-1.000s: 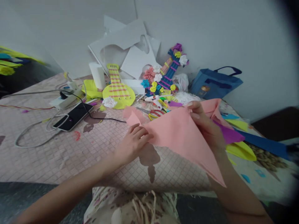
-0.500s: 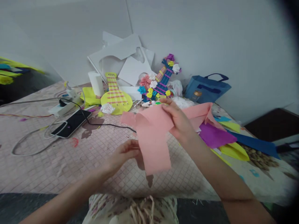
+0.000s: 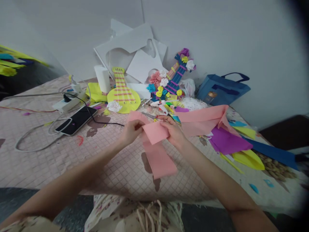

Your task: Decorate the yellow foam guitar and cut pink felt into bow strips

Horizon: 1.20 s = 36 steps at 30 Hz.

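Between my two hands is a small folded piece of pink crepe paper (image 3: 155,132). My left hand (image 3: 131,131) pinches its left corner, and my right hand (image 3: 175,131) grips its right edge with the thumb on top. Just below lies a longer pink crepe strip (image 3: 160,161) on the tablecloth, running down toward me; whether it joins the held piece I cannot tell. Beyond my fingers rests a pair of scissors (image 3: 151,115), partly hidden. A larger pink crepe sheet (image 3: 200,119) lies to the right of my right hand.
A yellow paper guitar (image 3: 124,98) leans at the back beside a flower-covered blue one (image 3: 172,80). A white glue gun (image 3: 163,105) lies before them. At left are a phone (image 3: 76,120), cables and a power strip (image 3: 69,103). Purple paper (image 3: 227,140) and a blue bag (image 3: 220,90) are right.
My left hand has come up from beside the hanging pink paper and now pinches the piece. My right hand has lowered slightly, and a pink strip now lies on the table below.
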Tool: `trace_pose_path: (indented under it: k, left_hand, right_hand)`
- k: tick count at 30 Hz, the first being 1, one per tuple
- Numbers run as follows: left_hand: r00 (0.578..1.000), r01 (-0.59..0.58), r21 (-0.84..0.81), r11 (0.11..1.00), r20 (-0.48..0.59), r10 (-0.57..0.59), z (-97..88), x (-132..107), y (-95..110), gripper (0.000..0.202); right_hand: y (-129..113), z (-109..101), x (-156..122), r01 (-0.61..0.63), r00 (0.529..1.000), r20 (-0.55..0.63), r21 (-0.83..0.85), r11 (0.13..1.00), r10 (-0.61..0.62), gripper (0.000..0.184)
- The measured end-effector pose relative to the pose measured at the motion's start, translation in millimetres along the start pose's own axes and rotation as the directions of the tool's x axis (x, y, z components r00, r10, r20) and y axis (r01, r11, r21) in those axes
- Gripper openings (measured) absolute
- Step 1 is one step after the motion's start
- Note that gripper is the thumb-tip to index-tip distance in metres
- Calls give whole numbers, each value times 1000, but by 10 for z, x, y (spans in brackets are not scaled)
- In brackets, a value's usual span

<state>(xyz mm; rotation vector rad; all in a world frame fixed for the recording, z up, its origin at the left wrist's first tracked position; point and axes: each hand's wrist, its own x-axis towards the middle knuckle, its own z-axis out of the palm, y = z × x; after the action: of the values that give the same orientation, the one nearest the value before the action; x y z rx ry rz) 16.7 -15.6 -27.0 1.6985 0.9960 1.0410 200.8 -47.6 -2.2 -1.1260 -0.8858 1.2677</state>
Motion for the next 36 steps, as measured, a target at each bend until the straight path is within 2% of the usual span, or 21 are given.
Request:
trace_pose_path:
  k: [2, 4, 7, 10, 13, 17, 19, 25, 29, 36]
  left_hand:
    - [999, 17, -34, 999, -35, -19, -28, 55, -117, 13]
    - [996, 58, -66, 996, -60, -62, -78, 53, -232, 29]
    - [985, 173, -144, 974, -2, -175, -133, -57, -308, 36]
    - [952, 306, -278, 911, 59, -301, -107, -230, -219, 34]
    - [935, 344, -390, 854, 54, -352, -7, -378, -66, 39]
    - [967, 220, -465, 858, -13, -255, 123, -463, 14, 55]
    - [980, 156, -452, 878, -38, -194, 149, -472, 5, 54]
    - [994, 10, -204, 979, -106, -32, 120, -526, 12, 36]
    - [994, -24, -98, 995, -111, 13, 102, -565, 44, 25]
    - [987, -34, -77, 996, -159, 21, 89, -566, 78, 21]
  right_hand:
    - [105, -44, 8, 12, 1000, 7, -64, 998, -11, 27]
    - [203, -73, 2, 40, 999, 15, -103, 994, -39, 26]
    - [309, -80, -33, 122, 992, 29, -135, 983, -119, 24]
    - [371, -59, -84, 198, 980, 45, -162, 967, -194, 21]
    - [407, -32, -143, 255, 967, 48, -172, 951, -251, 21]
    - [408, -11, -229, 317, 948, 46, -231, 920, -315, 19]
    - [384, -13, -274, 333, 942, 48, -263, 906, -332, 18]
    - [279, -58, -368, 323, 946, 114, -305, 896, -302, 20]
    - [228, -74, -400, 350, 937, 157, -382, 856, -313, 13]
    - [175, -73, -423, 373, 927, 203, -425, 825, -315, 16]
